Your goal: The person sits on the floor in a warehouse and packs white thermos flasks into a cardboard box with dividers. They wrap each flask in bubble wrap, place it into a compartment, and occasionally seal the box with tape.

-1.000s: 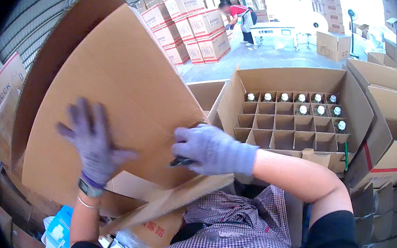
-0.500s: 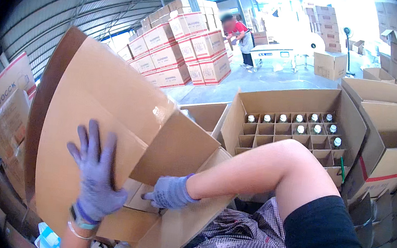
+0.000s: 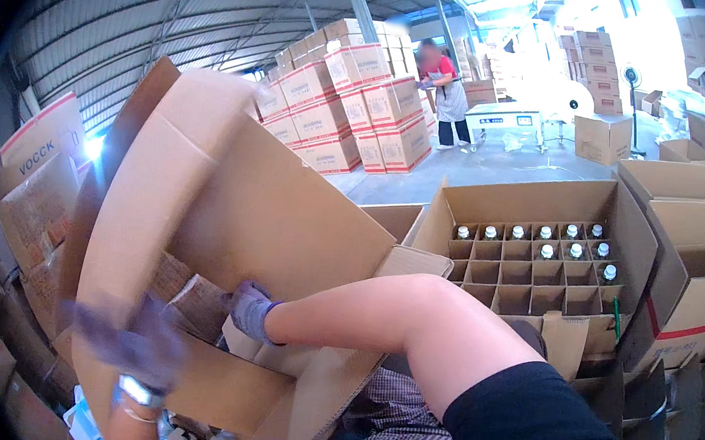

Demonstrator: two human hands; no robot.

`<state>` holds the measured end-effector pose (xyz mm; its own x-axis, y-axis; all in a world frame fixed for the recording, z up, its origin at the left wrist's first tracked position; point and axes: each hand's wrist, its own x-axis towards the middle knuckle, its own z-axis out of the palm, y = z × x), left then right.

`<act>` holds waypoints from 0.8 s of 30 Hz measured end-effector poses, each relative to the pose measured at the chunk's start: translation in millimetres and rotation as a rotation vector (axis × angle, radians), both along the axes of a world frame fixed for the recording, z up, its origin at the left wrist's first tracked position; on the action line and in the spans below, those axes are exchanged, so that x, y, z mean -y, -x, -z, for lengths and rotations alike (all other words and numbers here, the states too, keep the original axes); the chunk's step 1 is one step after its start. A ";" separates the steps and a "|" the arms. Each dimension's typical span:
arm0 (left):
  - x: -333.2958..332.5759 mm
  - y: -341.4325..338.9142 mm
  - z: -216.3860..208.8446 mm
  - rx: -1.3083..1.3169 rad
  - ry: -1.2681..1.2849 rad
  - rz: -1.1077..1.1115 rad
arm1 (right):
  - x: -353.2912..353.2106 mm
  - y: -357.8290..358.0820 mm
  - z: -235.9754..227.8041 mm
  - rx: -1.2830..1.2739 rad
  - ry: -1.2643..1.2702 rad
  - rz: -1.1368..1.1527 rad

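A big brown cardboard carton (image 3: 285,204) stands tilted before me with its flaps spread open. My left hand (image 3: 130,338), in a grey-purple glove, is at the lower end of the carton's left flap (image 3: 149,171); motion smears its fingers. My right hand (image 3: 252,311), gloved alike, reaches across into the carton's opening. Its fingers are curled beside an inner flap, and what they hold, if anything, is hidden. To the right stands an open carton (image 3: 528,201) with a cardboard divider grid, where several white-capped bottles (image 3: 546,252) fill some cells.
More open cartons (image 3: 699,229) stand at the right, with cardboard dividers (image 3: 670,413) below them. A green pen-like stick (image 3: 616,320) is at the bottle carton's near edge. Behind are stacked sealed cartons (image 3: 366,104), a person (image 3: 447,92) in an apron and a white-topped machine (image 3: 503,118).
The near carton has opened wider, its left flap swinging up and left. My right hand has moved left, deeper into the opening. My left hand has dropped from the carton's face.
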<state>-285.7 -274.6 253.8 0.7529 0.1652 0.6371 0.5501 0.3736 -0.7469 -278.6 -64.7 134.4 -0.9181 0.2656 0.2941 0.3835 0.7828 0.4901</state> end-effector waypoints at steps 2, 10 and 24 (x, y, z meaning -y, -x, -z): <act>-34.6 26.0 56.0 -0.337 0.633 0.085 | -27.2 1.5 0.4 -0.132 0.189 -0.045; -52.8 98.3 125.6 0.569 1.202 -0.271 | -24.5 -83.8 -50.7 -0.145 0.255 -0.295; -34.8 83.5 -50.6 -0.058 0.509 0.012 | -33.0 -209.4 -160.3 -0.285 -0.071 -0.538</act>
<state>-369.3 -239.9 304.4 0.7883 0.4350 0.4352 0.5043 -0.0515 -0.8620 -69.2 -31.8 294.7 -0.8009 -0.2427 0.5474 0.0672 0.8720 0.4849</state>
